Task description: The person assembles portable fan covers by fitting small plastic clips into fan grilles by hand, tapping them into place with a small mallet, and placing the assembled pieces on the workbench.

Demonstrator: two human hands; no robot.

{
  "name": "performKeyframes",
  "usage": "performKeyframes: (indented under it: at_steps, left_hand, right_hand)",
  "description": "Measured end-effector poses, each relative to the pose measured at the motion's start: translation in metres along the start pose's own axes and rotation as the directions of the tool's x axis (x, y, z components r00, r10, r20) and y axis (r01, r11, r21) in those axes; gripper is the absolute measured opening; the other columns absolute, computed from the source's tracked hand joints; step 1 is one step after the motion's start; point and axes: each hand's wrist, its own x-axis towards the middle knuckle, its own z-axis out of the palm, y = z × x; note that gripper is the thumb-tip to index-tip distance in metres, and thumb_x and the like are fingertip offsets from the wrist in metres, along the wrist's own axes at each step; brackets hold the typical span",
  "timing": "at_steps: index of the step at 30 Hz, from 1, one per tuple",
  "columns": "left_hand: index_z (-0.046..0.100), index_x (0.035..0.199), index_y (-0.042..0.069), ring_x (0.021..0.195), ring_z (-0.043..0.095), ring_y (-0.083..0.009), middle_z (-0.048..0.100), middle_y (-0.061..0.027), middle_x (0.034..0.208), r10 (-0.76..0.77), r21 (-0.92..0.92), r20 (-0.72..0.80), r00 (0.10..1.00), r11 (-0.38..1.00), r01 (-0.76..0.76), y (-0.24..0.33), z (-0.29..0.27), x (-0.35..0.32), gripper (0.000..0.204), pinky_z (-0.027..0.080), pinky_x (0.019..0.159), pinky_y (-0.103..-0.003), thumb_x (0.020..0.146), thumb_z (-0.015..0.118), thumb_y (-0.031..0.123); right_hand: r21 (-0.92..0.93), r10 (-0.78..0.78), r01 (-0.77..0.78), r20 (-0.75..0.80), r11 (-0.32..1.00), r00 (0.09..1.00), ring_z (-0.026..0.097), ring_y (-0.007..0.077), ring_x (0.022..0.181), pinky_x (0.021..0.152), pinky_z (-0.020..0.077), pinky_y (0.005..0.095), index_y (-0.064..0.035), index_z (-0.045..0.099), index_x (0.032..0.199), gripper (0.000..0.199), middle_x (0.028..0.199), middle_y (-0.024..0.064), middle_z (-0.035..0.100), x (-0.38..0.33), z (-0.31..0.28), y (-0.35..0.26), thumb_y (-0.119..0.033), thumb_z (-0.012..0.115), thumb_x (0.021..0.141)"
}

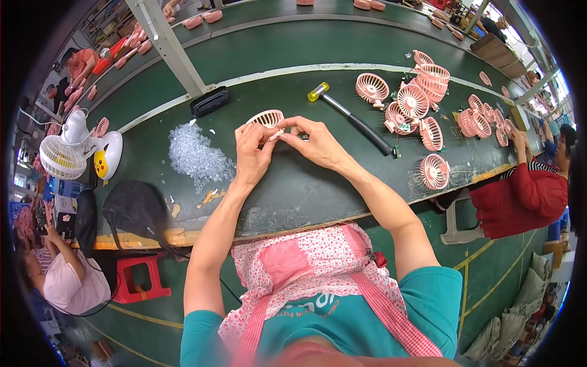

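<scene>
— What lay closest to the lens?
— A pink patterned apron (318, 263) over a teal shirt, with both bare forearms running up from it to the dark green bench (293, 189).
— And the hands?
— The left hand (254, 153) and the right hand (315, 144) met at the middle of the bench. Both were pinched narrowly on a small pale part (276, 134) between their fingertips; what kind of part it was I could not tell.
— Anything with it?
— A pink fan grille (266, 117) stood just behind the fingers, touching or nearly touching the left hand.
— What sat around them?
— A heap of small clear plastic bits (197, 154) lay to the left, near the left wrist. A mallet with a yellow head and black handle (351, 116) lay to the right, just beyond the right hand. Farther right was a cluster of pink fan housings (422, 104). A black tray (210, 101) rested at the far edge, and a white desk fan (64, 153) stood at the left end.
— Anybody else?
— A person in a red top (529, 196) sat at the right end of the bench
</scene>
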Motion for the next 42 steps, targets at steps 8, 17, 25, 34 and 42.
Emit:
performKeyframes:
  at_steps: [8, 17, 25, 34, 42]
  left_hand:
    - [0.066, 0.087, 0.006, 0.078, 0.054, -0.0144, 0.062, -0.0013, 0.081, -0.158, -0.274, 0.040, 0.987, 0.948, 0.163, 0.009, 0.007, -0.002, 0.015, 0.045, 0.068, -0.028, 0.080, 0.080, 0.003]
    - [0.066, 0.089, 0.006, 0.077, 0.054, -0.0130, 0.063, -0.0017, 0.083, -0.193, -0.360, 0.071, 0.979, 0.910, 0.206, 0.003, 0.001, -0.003, 0.016, 0.045, 0.067, -0.027, 0.081, 0.079, 0.002]
    - [0.065, 0.089, 0.004, 0.082, 0.060, -0.0143, 0.065, -0.0041, 0.087, -0.094, -0.359, 0.117, 0.989, 0.924, 0.130, 0.008, -0.011, 0.002, 0.018, 0.051, 0.072, -0.028, 0.080, 0.079, -0.001]
    - [0.060, 0.121, 0.003, 0.107, 0.061, -0.0207, 0.067, -0.0084, 0.113, -0.315, -0.225, 0.082, 0.945, 0.918, 0.326, 0.005, -0.005, 0.013, 0.036, 0.047, 0.093, -0.034, 0.088, 0.074, 0.012]
    - [0.061, 0.112, 0.004, 0.113, 0.055, -0.0330, 0.059, -0.0118, 0.118, 0.151, 0.270, 0.262, 0.953, 0.937, -0.222, 0.014, 0.012, -0.005, 0.042, 0.045, 0.095, -0.044, 0.077, 0.080, 0.019]
  right_hand:
    - [0.329, 0.096, -0.147, 0.164, 0.933, 0.982, 0.061, 0.0071, 0.088, 0.082, 0.0480, 0.0242, -0.0034, 0.074, 0.109, 0.022, 0.097, 0.0029, 0.072, 0.003, -0.017, 0.016, -0.018, 0.069, 0.094]
    - [0.251, -0.063, 0.042, 0.079, 0.967, 0.995, 0.060, 0.0132, 0.086, 0.081, 0.0452, 0.0279, -0.0074, 0.074, 0.107, 0.020, 0.098, 0.0040, 0.071, -0.003, -0.011, 0.012, -0.018, 0.071, 0.091]
    - [-0.209, -0.548, 0.524, -0.077, 0.825, 0.833, 0.058, 0.0246, 0.080, 0.080, 0.0422, 0.0369, -0.0063, 0.071, 0.093, 0.010, 0.084, 0.0056, 0.066, -0.005, -0.010, 0.006, -0.012, 0.074, 0.084]
    - [-0.205, -0.261, 0.202, -0.325, 0.958, 0.909, 0.061, 0.0261, 0.080, 0.076, 0.0469, 0.0369, 0.0004, 0.071, 0.092, 0.019, 0.083, 0.0119, 0.067, 0.015, -0.014, 0.031, -0.018, 0.071, 0.089]
    - [-0.459, -0.161, 0.057, -0.191, 0.887, 0.968, 0.060, 0.0295, 0.094, 0.096, 0.0397, 0.0438, -0.0041, 0.071, 0.090, 0.016, 0.088, 0.0095, 0.068, 0.013, -0.015, 0.072, -0.019, 0.071, 0.086]
